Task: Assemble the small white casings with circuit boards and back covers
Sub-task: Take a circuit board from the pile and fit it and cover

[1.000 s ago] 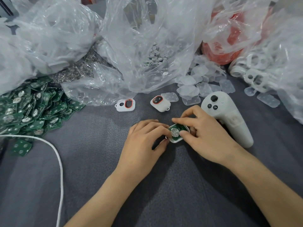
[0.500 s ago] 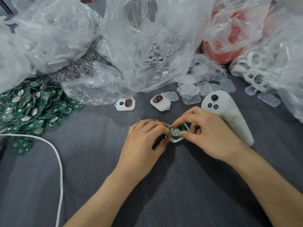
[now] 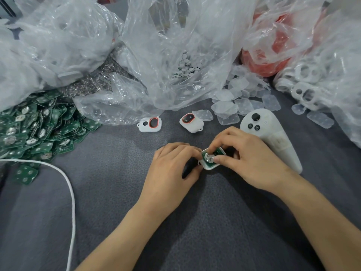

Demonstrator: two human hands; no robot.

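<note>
Both hands meet over a small white casing (image 3: pixel 209 165) with a green circuit board (image 3: pixel 212 155) lying in it, low over the grey cloth. My left hand (image 3: pixel 172 169) grips the casing's left end. My right hand (image 3: pixel 248 159) pinches it from the right, thumb and forefinger pressing on the board. Two more white casings with orange-rimmed openings, one flat (image 3: pixel 150 124) and one tilted (image 3: pixel 191 123), lie just beyond. A heap of green circuit boards (image 3: pixel 37 126) sits at the left. Clear back covers (image 3: pixel 234 98) are scattered at the back right.
A white handheld controller (image 3: pixel 273 137) lies just right of my right hand. A white cable (image 3: pixel 68 184) curves across the cloth at the left. Crumpled clear plastic bags (image 3: pixel 166 45) of parts fill the back; a red bag (image 3: pixel 273 55) and white casing shells (image 3: pixel 306 90) sit at the right.
My right hand's fingers have curled in tighter over the board and casing, pressing it down. The left hand has barely shifted.
</note>
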